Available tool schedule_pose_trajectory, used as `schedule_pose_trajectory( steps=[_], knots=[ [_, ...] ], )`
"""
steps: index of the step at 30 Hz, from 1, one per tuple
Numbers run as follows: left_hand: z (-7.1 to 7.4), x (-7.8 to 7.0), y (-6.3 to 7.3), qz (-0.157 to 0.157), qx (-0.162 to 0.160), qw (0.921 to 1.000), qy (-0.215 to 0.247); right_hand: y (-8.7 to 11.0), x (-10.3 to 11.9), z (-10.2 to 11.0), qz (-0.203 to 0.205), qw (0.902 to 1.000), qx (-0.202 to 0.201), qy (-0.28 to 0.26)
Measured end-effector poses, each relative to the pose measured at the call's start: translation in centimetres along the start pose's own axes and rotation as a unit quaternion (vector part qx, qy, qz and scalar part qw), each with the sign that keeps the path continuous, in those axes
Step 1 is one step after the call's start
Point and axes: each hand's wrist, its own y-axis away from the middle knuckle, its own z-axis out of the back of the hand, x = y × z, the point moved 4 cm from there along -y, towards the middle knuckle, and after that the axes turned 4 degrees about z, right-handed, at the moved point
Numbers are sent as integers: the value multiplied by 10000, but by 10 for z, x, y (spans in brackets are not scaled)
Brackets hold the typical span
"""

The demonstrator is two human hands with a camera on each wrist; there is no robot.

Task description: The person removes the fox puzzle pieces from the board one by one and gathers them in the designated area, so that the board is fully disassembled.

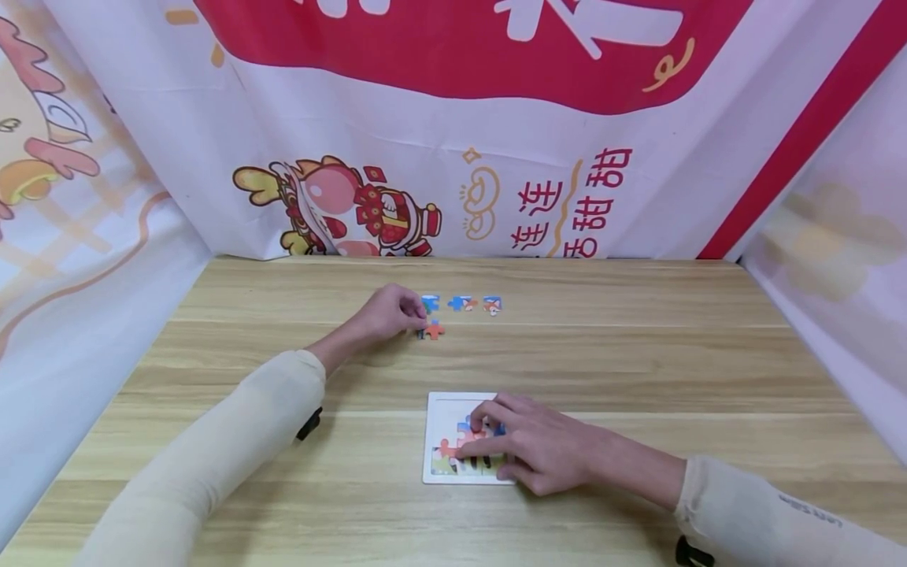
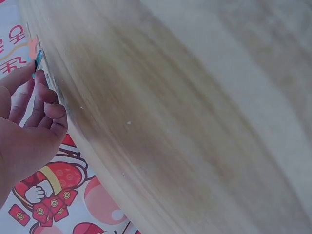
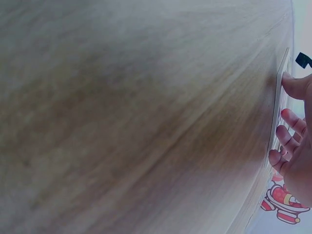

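At the far side of the table, my left hand [image 1: 392,311] pinches a small jigsaw piece [image 2: 38,59] between thumb and fingertips; its blue edge shows in the left wrist view. An orange jigsaw piece [image 1: 434,331] is right by those fingertips. My right hand [image 1: 542,441] rests over a white-framed puzzle tray [image 1: 428,441], its fingertips touching the joined pieces inside and its thumb at the near part. An orange piece [image 1: 447,448] shows at the tray's left, beside the index fingertip. The hand hides the tray's right side.
Just behind the left hand lie a blue-green piece [image 1: 431,302], a blue and orange piece [image 1: 464,303] and a fox-face piece [image 1: 492,305], in a row. A printed cloth [image 1: 425,142] hangs along the back edge of the wooden table [image 1: 638,354].
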Motion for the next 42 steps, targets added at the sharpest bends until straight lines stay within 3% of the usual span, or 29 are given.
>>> schedule_pose_trajectory(
  steps=[6,31,36,42],
  knots=[
    [0,1,-1,126,70,9999,-14,0,1,0,-8,10000,-13,24],
    [0,-2,-1,-18,29,9982,-593,0,0,-1,-68,10000,24,-34],
    [-1,-3,1,-208,-55,9983,-542,0,-1,-1,-39,10000,-3,-48],
    [-1,-10,14,-463,-71,9980,-426,0,0,2,10,10000,19,-86]
  ],
)
